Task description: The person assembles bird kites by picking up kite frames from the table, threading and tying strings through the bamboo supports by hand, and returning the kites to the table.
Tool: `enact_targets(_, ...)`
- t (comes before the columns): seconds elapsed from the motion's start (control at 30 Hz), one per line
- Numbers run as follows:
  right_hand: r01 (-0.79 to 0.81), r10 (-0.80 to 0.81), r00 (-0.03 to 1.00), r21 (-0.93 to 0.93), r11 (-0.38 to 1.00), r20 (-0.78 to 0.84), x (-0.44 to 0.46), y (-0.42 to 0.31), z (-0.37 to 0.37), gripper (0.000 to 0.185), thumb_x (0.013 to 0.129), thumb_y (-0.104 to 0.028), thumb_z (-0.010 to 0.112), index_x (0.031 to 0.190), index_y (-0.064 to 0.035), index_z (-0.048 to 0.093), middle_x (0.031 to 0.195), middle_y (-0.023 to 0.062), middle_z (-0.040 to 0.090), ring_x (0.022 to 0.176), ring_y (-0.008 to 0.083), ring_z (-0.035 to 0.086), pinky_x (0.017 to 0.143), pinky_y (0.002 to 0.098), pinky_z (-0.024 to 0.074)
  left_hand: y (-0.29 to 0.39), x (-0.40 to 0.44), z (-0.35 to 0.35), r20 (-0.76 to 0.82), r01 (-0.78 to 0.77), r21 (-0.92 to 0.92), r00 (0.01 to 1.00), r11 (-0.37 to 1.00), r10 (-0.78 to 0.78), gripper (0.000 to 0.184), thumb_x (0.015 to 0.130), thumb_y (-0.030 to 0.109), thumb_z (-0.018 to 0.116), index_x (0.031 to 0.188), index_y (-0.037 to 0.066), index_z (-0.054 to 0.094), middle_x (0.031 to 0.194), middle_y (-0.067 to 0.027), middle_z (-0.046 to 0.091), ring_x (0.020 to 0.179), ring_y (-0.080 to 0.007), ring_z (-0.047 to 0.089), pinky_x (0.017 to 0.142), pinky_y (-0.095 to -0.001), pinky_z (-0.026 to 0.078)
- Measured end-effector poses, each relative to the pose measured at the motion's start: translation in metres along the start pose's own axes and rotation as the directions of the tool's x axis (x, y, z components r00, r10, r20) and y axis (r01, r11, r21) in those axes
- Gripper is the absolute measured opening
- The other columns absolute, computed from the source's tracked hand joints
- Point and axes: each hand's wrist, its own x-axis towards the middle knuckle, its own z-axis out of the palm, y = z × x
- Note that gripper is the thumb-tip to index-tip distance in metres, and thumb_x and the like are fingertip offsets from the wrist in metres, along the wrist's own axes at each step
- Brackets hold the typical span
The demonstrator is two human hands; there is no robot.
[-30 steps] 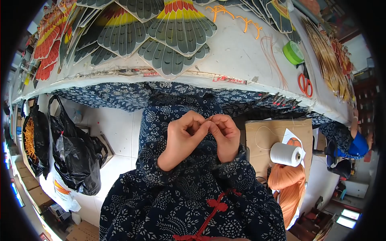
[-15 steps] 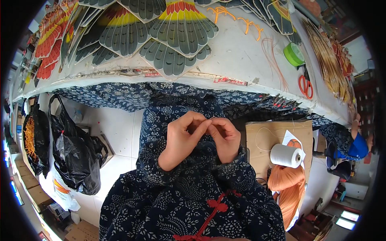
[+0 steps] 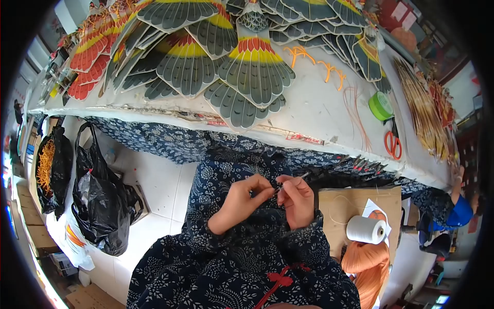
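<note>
Over the lap, my left hand has thumb and fingers pinched together; whatever lies between them is too small to name. Close to its right, my right hand is closed too, with a thin pale tip poking out past its fingers that I cannot make out. A narrow gap separates the fingertips of the two hands. Both hands are above the dark blue patterned cloth, below the front edge of the white table.
Bird-tail-shaped painted pieces, orange strips, green tape, red-handled scissors and thin sticks lie on the table. A white thread spool rests on cardboard at right; black bags stand left. A person in blue is far right.
The view has tilted upward, so the table sits lower in it. My hands, earlier touching at the fingertips, have come slightly apart, and a thin pale tip now shows at my right hand.
</note>
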Motion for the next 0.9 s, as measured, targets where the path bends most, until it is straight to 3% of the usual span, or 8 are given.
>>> enact_targets(0.2,-0.054,0.043,0.983,0.060,0.997,0.176,0.035,-0.019,0.003,0.012,0.099,-0.015,0.054,0.107,-0.0063,0.057,0.075,0.0012,0.056,0.055,0.0113,0.049,0.059,0.0247,0.0458,-0.016,-0.006,-0.005,0.126,0.109,0.035,0.986,0.993,-0.112,0.019,0.090,0.003,0.064,0.108,0.000,0.059,0.085,-0.0051,0.066,0.075,-0.0100,0.063,0.068,-0.0256,0.051)
enact_targets(0.27,0.075,-0.076,0.997,-0.033,0.997,-0.025,0.074,-0.042,0.017,0.010,0.100,-0.017,0.053,0.103,-0.0082,0.055,0.068,-0.0016,0.045,0.052,0.0097,0.042,0.060,0.0234,0.0440,-0.021,-0.007,-0.006,0.148,0.123,0.078,0.980,0.989,-0.133,0.023,0.090,0.003,0.065,0.111,0.000,0.058,0.088,-0.0046,0.066,0.077,-0.0098,0.064,0.068,-0.0259,0.052)
enact_targets(0.37,0.021,-0.027,0.994,-0.061,0.998,-0.108,0.143,-0.074,0.024,0.011,0.099,-0.019,0.057,0.095,-0.0096,0.053,0.065,-0.0043,0.041,0.050,0.0078,0.037,0.059,0.0218,0.0402,-0.026,-0.018,0.000,0.004,-0.050,0.166,0.999,0.985,0.050,0.028,0.089,0.004,0.065,0.116,0.002,0.058,0.091,-0.0070,0.064,0.076,-0.0126,0.064,0.068,-0.0272,0.052)
enact_targets(0.43,-0.385,0.357,0.909,0.105,0.917,0.216,0.207,-0.077,-0.007,0.014,0.096,-0.021,0.061,0.094,-0.0101,0.054,0.060,-0.0073,0.035,0.047,0.0063,0.032,0.051,0.0230,0.0347,-0.027,-0.024,0.002,-0.026,-0.070,0.154,0.997,0.986,0.075,0.029,0.089,0.005,0.065,0.117,0.002,0.057,0.092,-0.0078,0.064,0.076,-0.0134,0.064,0.068,-0.0275,0.052)
enact_targets(0.57,-0.475,0.476,0.877,-0.034,0.879,0.070,0.275,-0.075,-0.008,0.016,0.091,-0.024,0.069,0.099,-0.0138,0.059,0.057,-0.0077,0.029,0.046,0.0075,0.027,0.047,0.0262,0.0290,-0.024,-0.028,0.000,-0.056,-0.051,0.142,0.997,0.989,0.059,0.032,0.089,0.005,0.065,0.120,0.002,0.057,0.094,-0.0091,0.063,0.077,-0.0147,0.064,0.069,-0.0279,0.053)
enact_targets(0.7,-0.140,0.139,0.990,-0.093,0.986,-0.019,0.262,-0.075,0.019,0.017,0.090,-0.025,0.071,0.096,-0.0160,0.058,0.054,-0.0083,0.028,0.044,0.0069,0.025,0.045,0.0252,0.0263,-0.027,-0.027,-0.011,-0.045,0.007,0.149,0.999,0.989,-0.001,0.033,0.090,0.005,0.064,0.122,0.002,0.057,0.098,-0.0089,0.065,0.080,-0.0137,0.065,0.070,-0.0277,0.053)
enact_targets(0.83,-0.004,-0.005,0.996,-0.093,0.996,-0.088,0.245,-0.070,0.023,0.011,0.095,-0.025,0.064,0.098,-0.0192,0.054,0.054,-0.0084,0.029,0.042,0.0066,0.025,0.043,0.0257,0.0253,-0.035,-0.022,-0.015,-0.071,-0.003,0.064,0.997,0.998,0.008,0.030,0.091,0.006,0.063,0.120,0.002,0.058,0.098,-0.0088,0.067,0.079,-0.0134,0.066,0.070,-0.0274,0.053)
enact_targets(0.9,0.092,-0.085,0.990,0.058,0.994,-0.110,0.232,-0.068,0.018,0.011,0.096,-0.024,0.062,0.093,-0.0197,0.052,0.054,-0.0091,0.027,0.043,0.0063,0.023,0.041,0.0251,0.0219,-0.035,-0.020,-0.018,-0.064,0.048,0.019,0.997,0.999,-0.047,0.026,0.091,0.009,0.064,0.116,0.003,0.060,0.095,-0.0089,0.068,0.077,-0.0140,0.066,0.069,-0.0277,0.053)
